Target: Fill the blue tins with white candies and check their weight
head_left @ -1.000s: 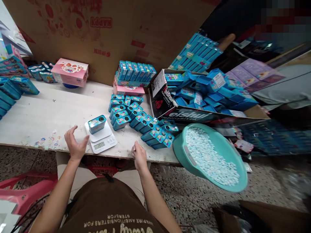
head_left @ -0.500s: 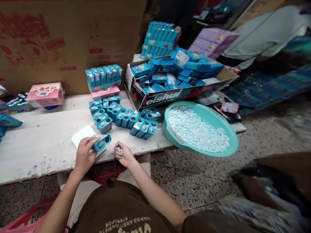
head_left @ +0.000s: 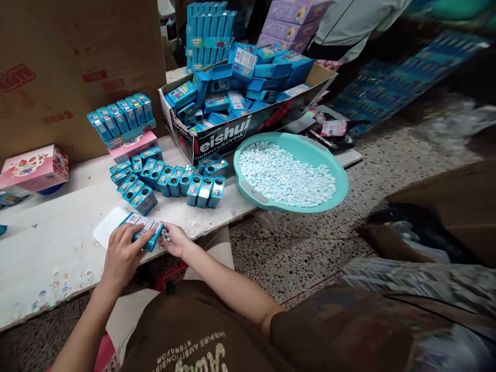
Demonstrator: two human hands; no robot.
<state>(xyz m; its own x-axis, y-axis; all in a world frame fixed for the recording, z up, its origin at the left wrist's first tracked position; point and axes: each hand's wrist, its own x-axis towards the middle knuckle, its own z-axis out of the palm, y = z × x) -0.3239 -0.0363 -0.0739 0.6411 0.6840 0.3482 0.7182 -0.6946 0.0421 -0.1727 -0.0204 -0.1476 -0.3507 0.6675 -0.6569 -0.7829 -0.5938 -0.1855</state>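
Observation:
My left hand (head_left: 123,253) grips a small blue tin (head_left: 144,231), tipped on its side over the white scale (head_left: 107,232) at the table's front edge. My right hand (head_left: 175,240) is cupped right beside the tin's open end, with a few pale candies (head_left: 166,235) in its palm. Behind them, several open blue tins (head_left: 170,178) stand in rows on the white table (head_left: 50,243). A teal basin (head_left: 306,150) full of pale candies hangs over the table's right end.
A printed cardboard box (head_left: 217,132) heaped with blue tins stands behind the basin. Stacked blue tins on a pink box (head_left: 124,126) and another pink box (head_left: 34,168) sit along a cardboard wall. A person's sleeve (head_left: 349,20) shows at the top right. Bags and cartons lie on the floor at right.
My left hand took the blue tin off the scale and tipped it over. My right hand opened and moved up to the tin's mouth with candies. The view swung right.

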